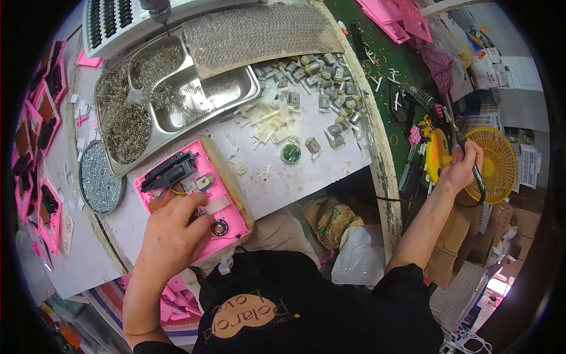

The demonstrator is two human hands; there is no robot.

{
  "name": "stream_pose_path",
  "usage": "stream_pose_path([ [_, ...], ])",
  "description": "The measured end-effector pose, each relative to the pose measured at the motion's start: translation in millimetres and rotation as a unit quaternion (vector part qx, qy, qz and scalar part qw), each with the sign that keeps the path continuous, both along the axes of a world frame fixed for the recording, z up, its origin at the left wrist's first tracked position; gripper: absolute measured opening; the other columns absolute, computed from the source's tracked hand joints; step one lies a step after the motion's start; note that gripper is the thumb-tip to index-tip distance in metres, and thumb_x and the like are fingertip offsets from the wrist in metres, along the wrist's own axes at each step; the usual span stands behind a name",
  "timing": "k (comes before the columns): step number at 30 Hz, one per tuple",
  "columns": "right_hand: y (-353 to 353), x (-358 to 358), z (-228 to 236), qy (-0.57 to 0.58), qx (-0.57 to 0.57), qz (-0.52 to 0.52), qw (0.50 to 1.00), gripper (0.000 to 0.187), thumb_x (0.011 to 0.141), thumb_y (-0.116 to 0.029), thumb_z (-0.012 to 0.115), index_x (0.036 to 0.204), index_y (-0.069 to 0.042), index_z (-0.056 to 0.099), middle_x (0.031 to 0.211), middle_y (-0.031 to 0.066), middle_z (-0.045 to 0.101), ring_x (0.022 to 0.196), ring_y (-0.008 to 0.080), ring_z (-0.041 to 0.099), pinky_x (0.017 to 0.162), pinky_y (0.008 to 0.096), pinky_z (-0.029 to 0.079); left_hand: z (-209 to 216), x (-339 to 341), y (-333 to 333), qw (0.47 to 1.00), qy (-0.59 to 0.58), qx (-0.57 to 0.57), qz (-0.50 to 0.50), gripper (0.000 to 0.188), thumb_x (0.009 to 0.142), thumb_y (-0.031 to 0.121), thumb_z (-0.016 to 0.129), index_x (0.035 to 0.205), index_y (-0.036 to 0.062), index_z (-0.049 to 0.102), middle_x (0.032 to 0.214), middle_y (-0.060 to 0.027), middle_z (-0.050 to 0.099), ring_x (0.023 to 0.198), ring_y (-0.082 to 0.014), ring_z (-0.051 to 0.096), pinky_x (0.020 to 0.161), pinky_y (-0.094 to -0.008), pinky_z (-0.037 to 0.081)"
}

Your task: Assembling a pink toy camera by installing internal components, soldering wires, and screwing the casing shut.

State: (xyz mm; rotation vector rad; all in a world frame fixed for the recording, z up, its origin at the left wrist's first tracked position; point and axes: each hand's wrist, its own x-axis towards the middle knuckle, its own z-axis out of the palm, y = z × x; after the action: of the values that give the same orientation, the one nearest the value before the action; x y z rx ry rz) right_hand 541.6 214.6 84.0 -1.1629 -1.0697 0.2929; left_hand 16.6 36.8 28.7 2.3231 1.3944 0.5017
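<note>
My right hand [463, 168] is closed round the handle of a soldering iron [459, 137], out at the right beside a yellow fan [495, 162]. At the table's front, my left hand [174, 230] lies over an open pink plastic housing [233, 206]. Its thumb and fingers are bent together inside the housing, and what they pinch is hidden. The housing contains a long black part [170, 171], a small motor [204, 181] with thin coloured wires, and a round speaker-like part [220, 227].
A steel tray [253, 88] of small springs stands behind the housing, partly under cardboard [259, 38]. A round tub [101, 177] of screws is left. Loose motors [324, 101] and white plastic pieces [277, 121] lie right. A power screwdriver [158, 10] hangs above; pink housings [50, 203] line the left.
</note>
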Motion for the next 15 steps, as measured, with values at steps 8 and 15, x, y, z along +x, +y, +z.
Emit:
stream_pose_path([
  [8, 72.5, 63.8, -71.4, -0.016, -0.199, 0.041, 0.979, 0.023, 0.094, -0.023, 0.071, 0.107, -0.004, 0.068, 0.082, -0.0006, 0.059, 0.073, 0.0098, 0.050, 0.065, 0.0263, 0.042, -13.4, -13.3, -19.8, 0.996, -0.069, 0.030, 0.038, 0.031, 0.074, 0.007, 0.076, 0.103, 0.0053, 0.067, 0.112, -0.0133, 0.063, 0.091, -0.0320, 0.066, 0.074, -0.0397, 0.056],
  [15, 16.5, -8.7, -92.1, 0.340, -0.240, 0.309, 0.855, 0.037, 0.102, -0.016, 0.058, 0.130, 0.008, 0.053, 0.104, 0.0096, 0.062, 0.072, 0.0114, 0.045, 0.062, 0.0244, 0.042, -25.2, -13.2, -39.2, 0.980, -0.132, 0.077, 0.126, 0.035, 0.073, 0.004, 0.077, 0.106, 0.0082, 0.068, 0.111, -0.0103, 0.062, 0.087, -0.0273, 0.066, 0.071, -0.0386, 0.054],
])
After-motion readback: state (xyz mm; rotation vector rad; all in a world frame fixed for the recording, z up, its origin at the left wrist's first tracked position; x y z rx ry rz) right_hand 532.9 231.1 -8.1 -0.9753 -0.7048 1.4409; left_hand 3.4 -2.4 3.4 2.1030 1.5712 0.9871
